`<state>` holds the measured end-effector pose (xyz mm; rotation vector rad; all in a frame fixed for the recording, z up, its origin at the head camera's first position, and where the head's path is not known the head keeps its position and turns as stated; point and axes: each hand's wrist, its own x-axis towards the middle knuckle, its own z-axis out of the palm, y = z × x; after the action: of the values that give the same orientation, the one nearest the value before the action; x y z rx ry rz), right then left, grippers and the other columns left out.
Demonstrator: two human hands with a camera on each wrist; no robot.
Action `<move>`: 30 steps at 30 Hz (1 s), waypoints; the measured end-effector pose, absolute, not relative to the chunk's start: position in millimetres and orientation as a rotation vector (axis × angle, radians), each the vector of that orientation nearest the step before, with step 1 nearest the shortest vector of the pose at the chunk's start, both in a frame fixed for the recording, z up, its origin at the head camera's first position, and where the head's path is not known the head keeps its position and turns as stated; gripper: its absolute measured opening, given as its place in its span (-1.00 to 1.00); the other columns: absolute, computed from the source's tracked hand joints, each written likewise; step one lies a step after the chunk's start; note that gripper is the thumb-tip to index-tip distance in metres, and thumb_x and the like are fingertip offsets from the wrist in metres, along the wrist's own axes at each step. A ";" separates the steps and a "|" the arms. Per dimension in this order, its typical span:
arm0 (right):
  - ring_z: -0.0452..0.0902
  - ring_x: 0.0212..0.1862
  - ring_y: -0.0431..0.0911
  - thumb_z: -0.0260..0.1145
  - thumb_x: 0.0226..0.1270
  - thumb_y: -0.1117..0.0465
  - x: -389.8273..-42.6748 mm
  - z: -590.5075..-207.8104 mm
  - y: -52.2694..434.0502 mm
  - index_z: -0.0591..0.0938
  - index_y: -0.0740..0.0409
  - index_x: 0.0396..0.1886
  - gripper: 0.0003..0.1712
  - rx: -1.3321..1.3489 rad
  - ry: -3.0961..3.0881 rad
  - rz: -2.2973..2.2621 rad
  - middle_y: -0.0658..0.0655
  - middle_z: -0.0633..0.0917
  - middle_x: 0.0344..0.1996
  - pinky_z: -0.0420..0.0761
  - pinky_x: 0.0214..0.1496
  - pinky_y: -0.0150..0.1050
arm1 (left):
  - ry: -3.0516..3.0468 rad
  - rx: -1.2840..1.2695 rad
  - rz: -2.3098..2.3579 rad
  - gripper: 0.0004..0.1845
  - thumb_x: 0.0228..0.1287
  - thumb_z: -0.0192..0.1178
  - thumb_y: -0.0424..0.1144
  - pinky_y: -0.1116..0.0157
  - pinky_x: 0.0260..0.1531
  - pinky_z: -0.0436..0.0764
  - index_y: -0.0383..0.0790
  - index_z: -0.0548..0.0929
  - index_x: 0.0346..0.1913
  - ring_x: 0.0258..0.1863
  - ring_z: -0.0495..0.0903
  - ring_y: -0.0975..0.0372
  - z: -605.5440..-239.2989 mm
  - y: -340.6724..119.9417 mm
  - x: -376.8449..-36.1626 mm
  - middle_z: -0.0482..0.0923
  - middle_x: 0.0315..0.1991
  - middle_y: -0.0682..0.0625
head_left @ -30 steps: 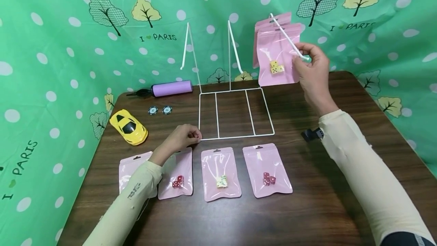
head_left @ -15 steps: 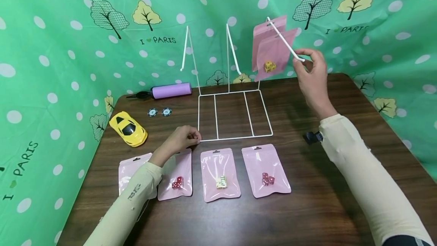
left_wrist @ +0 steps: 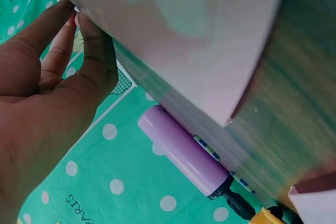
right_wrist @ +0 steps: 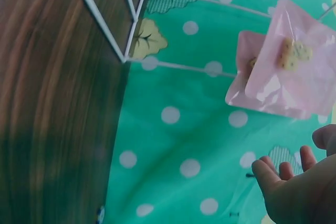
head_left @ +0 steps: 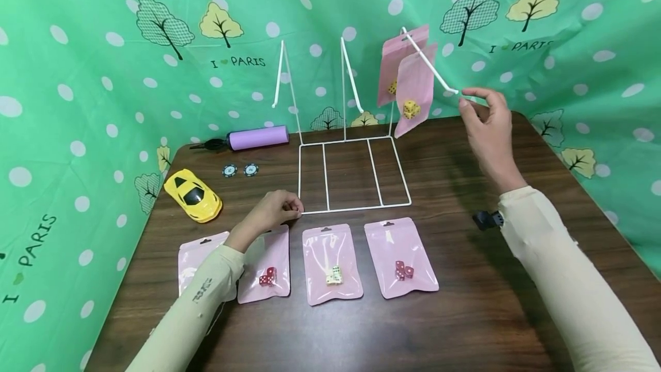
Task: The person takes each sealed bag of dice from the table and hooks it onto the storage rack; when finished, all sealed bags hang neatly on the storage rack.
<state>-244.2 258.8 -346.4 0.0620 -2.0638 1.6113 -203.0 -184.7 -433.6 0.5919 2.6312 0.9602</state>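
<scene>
Left hand (head_left: 273, 209) pinches the white wire rack (head_left: 356, 208) at its front-left corner; right hand's (head_left: 490, 128) empty, fingers apart near the rack's right hook (head_left: 428, 62). Two pink dice pouches (head_left: 417, 85) hang there, front one twisted, so a bumped hook might slide it off.

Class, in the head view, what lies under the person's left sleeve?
Partly visible: a pink pouch showing red dice, and the leftmost pink pouch. Whether the leftmost holds dice cannot be seen; the sleeve covers much of it.
</scene>
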 end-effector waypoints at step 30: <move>0.68 -0.16 -0.42 0.20 0.72 0.33 -106.9 -436.1 346.6 0.35 0.59 0.48 -0.46 0.092 -2.818 1.529 -0.08 0.72 -0.01 0.77 -0.21 -0.28 | 2.629 0.588 0.963 -0.91 0.45 0.39 -0.46 0.27 -0.27 0.57 -0.26 0.77 -0.25 -0.36 0.58 0.26 -434.7 -185.2 -205.0 0.70 -0.38 0.00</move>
<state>-106.9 346.6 -436.1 0.0918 -2.8180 1.5285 -205.0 -185.2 -434.7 0.5879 2.6285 0.9628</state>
